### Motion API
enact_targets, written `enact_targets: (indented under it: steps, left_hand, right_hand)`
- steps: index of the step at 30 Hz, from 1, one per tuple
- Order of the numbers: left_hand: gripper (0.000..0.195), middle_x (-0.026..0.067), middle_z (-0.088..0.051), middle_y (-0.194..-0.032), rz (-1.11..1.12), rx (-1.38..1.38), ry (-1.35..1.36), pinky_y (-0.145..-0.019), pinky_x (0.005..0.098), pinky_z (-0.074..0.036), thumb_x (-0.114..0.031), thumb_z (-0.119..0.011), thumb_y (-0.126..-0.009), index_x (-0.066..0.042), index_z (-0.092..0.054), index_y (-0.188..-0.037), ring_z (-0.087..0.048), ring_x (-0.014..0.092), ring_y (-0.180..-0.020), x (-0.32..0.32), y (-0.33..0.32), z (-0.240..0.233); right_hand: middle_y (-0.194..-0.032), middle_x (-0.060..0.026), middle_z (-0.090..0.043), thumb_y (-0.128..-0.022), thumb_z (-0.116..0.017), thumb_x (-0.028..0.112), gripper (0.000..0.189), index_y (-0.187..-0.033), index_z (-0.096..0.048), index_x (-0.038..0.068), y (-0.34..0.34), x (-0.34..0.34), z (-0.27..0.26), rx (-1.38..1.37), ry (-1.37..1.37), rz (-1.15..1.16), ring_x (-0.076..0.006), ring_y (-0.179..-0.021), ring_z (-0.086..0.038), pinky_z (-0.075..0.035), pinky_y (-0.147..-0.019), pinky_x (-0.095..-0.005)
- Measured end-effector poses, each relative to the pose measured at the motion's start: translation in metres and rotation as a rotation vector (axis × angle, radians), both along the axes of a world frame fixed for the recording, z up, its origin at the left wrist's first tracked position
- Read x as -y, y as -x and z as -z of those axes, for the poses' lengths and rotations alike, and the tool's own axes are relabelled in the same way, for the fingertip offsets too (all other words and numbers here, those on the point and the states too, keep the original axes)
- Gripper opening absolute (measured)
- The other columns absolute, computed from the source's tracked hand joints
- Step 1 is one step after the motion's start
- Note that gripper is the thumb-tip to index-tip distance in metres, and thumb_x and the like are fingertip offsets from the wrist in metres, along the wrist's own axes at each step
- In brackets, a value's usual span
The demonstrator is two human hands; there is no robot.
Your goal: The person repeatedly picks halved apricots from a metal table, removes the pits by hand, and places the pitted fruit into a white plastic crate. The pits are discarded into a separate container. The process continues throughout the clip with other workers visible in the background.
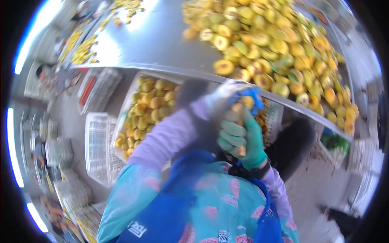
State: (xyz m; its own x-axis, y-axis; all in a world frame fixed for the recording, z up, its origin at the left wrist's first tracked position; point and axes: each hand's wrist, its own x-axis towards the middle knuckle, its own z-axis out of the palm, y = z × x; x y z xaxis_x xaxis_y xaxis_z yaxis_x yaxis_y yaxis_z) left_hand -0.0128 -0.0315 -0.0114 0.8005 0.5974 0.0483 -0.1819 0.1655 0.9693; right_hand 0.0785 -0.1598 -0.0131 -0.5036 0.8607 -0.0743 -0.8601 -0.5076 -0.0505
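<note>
My right hand (241,133), in a green glove, is closed around the wooden handle (240,145) of a tool whose working end is hidden. Just above it my left hand (247,94), in a blue glove and blurred, meets a yellow fruit piece (248,101) at the top of the handle. Both hands are in front of my body, by the near edge of a metal table (152,45). A large heap of halved yellow peaches (273,45) lies on the table, with pits showing in several halves.
Left of my legs stands a white plastic crate (123,118) of yellow peaches (149,106), beside an empty white crate (97,145). More fruit (86,50) lies at the table's far left. Stacked crates (59,152) and other people sit further left. A dark shape (342,220) is at lower right.
</note>
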Motion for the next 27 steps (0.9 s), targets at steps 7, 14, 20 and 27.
enact_targets:
  steps: [7,14,20,27]
  left_hand:
    - [0.038,0.0137,-0.067,-0.096,-0.732,0.414,0.352,-0.073,0.0347,-0.055,-0.033,-0.056,-0.097,0.0,-0.06,-0.115,-0.066,0.025,-0.084,0.045,0.093,0.014]
    - [0.062,0.0269,-0.053,-0.135,-1.647,-1.749,-0.214,-0.103,0.0481,-0.041,-0.051,-0.046,-0.097,-0.004,-0.052,-0.136,-0.054,0.041,-0.121,0.109,0.417,0.131]
    - [0.073,0.0297,-0.027,-0.154,-0.881,-1.919,-0.002,-0.118,0.0414,-0.025,-0.046,-0.048,-0.094,-0.002,-0.032,-0.151,-0.028,0.041,-0.144,0.127,0.45,0.167]
    - [0.017,0.0117,-0.065,-0.092,-1.003,-0.824,-1.02,-0.076,0.0424,-0.053,-0.012,-0.061,-0.086,-0.01,-0.071,-0.1,-0.064,0.032,-0.09,-0.08,0.214,-0.006]
  right_hand:
    - [-0.068,0.0047,-0.042,-0.107,-0.031,0.043,0.041,-0.109,-0.05,0.007,-0.023,0.007,0.022,-0.246,-0.096,0.01,-0.0073,-0.044,-0.038,-0.029,-0.043,-0.0284]
    - [-0.063,0.0055,-0.041,-0.106,-0.037,0.044,0.041,-0.103,-0.056,0.008,-0.017,-0.003,0.053,0.211,0.149,-0.014,-0.0077,-0.045,-0.036,-0.03,-0.045,-0.0268]
    - [-0.06,0.0092,-0.036,-0.103,-0.044,0.047,0.04,-0.099,-0.058,0.01,-0.028,-0.032,0.02,0.643,0.189,0.272,-0.0065,-0.046,-0.037,-0.032,-0.046,-0.0265]
    - [-0.06,0.0073,-0.038,-0.102,-0.044,0.051,0.042,-0.096,-0.058,0.012,-0.021,-0.041,0.005,0.536,0.264,0.168,-0.0083,-0.046,-0.038,-0.034,-0.045,-0.0277]
